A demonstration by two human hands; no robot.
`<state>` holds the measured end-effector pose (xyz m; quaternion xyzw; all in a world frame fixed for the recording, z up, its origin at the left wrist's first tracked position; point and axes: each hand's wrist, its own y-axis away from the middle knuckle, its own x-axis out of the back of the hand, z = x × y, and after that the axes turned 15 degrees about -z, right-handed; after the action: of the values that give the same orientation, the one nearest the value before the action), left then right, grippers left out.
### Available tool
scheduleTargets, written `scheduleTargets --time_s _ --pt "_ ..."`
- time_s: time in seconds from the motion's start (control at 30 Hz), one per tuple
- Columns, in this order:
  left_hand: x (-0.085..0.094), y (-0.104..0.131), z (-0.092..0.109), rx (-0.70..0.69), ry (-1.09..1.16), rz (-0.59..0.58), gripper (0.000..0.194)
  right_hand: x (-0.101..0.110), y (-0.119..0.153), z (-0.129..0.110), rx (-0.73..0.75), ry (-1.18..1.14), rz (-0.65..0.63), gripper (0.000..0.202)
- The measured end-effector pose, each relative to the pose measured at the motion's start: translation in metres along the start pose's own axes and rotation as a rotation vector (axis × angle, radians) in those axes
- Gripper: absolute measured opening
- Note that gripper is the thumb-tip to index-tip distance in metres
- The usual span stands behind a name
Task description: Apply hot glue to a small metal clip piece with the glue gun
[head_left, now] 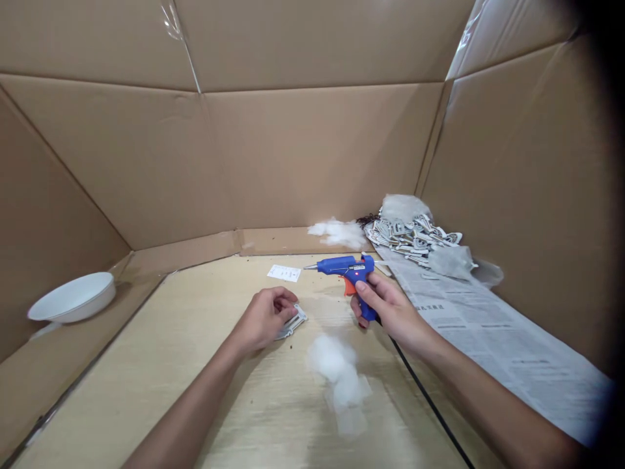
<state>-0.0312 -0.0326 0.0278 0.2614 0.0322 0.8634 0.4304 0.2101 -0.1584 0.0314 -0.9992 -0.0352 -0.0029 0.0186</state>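
My right hand [378, 303] is wrapped round the handle of a blue glue gun [342, 266] with an orange trigger. Its metal nozzle points left, above the table, and a black cord runs from the handle toward the near edge. My left hand [268, 317] pinches a small flat grey-and-white cutout piece [293, 320] at the table surface; the fingers cover part of it. Between my forearms lies a tuft of white fluffy stuffing [336, 371], somewhat blurred. A white printed paper slip [284, 273] rests just beyond the left hand.
Cardboard walls [317, 150] enclose the table. At the back right, a heap of similar cutouts [413, 234] with plastic bags sits on newspaper [469, 319]. More white stuffing [339, 232] lies against the back wall. A white bowl [73, 298] stands at far left.
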Motion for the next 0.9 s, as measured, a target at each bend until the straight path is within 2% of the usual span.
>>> scheduleTargets --time_s 0.13,0.27,0.4,0.5,0.63,0.9 --pt "-0.004 0.001 0.0 -0.059 -0.008 0.007 0.032 -0.004 0.0 0.004 -0.031 0.029 0.017 0.061" --pt "-0.01 0.006 0.01 -0.142 -0.089 0.104 0.03 -0.009 0.001 0.005 -0.092 0.037 0.047 0.058" --pt "-0.011 0.011 0.023 -0.256 0.055 0.246 0.035 -0.011 0.002 0.006 -0.096 0.061 0.022 0.055" --pt "-0.008 0.012 0.026 -0.333 0.113 0.299 0.037 -0.011 0.003 0.005 -0.113 0.054 -0.009 0.054" --pt "-0.003 0.012 0.025 -0.369 0.103 0.275 0.03 -0.012 0.005 0.001 -0.127 0.022 -0.019 0.057" --pt "0.003 0.015 0.025 -0.477 0.22 0.116 0.027 -0.011 0.005 -0.007 -0.166 -0.106 -0.056 0.055"
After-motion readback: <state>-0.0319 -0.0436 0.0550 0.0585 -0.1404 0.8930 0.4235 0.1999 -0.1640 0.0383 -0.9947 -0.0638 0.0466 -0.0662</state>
